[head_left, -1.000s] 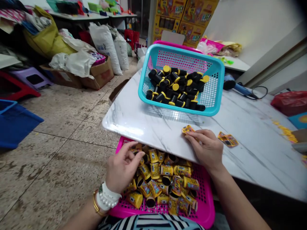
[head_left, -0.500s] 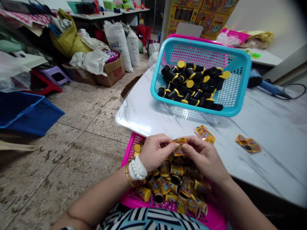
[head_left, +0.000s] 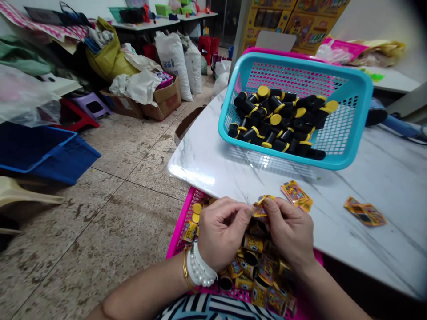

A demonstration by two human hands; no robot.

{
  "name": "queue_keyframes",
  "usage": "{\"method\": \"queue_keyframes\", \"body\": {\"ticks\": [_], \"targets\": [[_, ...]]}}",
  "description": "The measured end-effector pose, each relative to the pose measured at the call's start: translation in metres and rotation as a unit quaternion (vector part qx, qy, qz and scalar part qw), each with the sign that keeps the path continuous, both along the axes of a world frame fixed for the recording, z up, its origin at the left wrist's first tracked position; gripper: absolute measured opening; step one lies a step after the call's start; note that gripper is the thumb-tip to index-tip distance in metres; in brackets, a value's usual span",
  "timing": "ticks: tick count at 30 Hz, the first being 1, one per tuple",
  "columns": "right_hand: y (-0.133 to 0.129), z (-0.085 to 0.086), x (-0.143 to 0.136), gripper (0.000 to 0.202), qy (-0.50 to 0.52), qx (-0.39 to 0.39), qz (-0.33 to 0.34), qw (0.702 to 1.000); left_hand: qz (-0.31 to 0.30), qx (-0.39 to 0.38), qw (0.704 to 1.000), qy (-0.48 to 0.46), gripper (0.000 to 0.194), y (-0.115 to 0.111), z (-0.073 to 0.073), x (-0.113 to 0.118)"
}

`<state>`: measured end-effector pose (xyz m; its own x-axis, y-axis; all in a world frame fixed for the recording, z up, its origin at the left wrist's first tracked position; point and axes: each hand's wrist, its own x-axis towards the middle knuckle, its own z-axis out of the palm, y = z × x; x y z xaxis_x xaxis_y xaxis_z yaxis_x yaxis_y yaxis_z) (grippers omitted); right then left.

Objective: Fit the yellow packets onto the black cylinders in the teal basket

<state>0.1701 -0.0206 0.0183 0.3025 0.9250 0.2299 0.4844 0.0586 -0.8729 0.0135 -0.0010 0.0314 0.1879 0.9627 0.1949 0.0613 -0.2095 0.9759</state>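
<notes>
A small yellow printed label (head_left: 261,208), apparently a flat sleeve, is pinched between both hands above the pink basket (head_left: 176,231). My left hand (head_left: 222,233), with a pearl bracelet and a gold bangle at the wrist, closes thumb and finger at the label's left edge. On its other side my right hand (head_left: 290,233) grips it between thumb and fingers. Below lie several small canisters (head_left: 253,243) wrapped in the same yellow print, partly hidden by my hands. A pile of flat labels (head_left: 296,195) rests on the marble-patterned table (head_left: 207,171), just beyond my right hand.
On the table stands a turquoise basket (head_left: 362,111) of black canisters with yellow lids (head_left: 275,119). More labels (head_left: 365,211) lie to the right, and a blue tool (head_left: 396,124) is behind them. A blue crate (head_left: 76,155) and cardboard box (head_left: 163,102) are on the floor leftward.
Both hands have come slightly nearer my body, and the label is now tilted and bent, with my left fingers farther toward its edge. The whole view has shifted a little.
</notes>
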Motion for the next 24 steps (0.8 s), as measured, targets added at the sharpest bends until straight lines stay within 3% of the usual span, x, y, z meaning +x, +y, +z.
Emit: {"method": "queue_keyframes", "body": {"ticks": [8, 13, 18, 24], "targets": [[-0.004, -0.008, 0.001, 0.037, -0.002, 0.021, 0.001, 1.000, 0.015, -0.083, 0.996, -0.003, 0.022, 0.002, -0.008, 0.002], [-0.003, -0.010, 0.001, 0.035, -0.002, 0.033, 0.021, 0.999, 0.006, -0.060, 0.998, -0.005, 0.019, -0.001, -0.008, 0.002], [-0.005, -0.012, 0.001, 0.035, -0.014, 0.053, 0.045, 0.997, 0.016, -0.133, 0.990, -0.038, 0.023, -0.003, -0.012, 0.004], [-0.003, -0.012, -0.002, 0.036, -0.053, 0.082, 0.078, 0.992, 0.009, -0.095, 0.995, -0.023, 0.019, -0.002, -0.009, 0.002]]}}
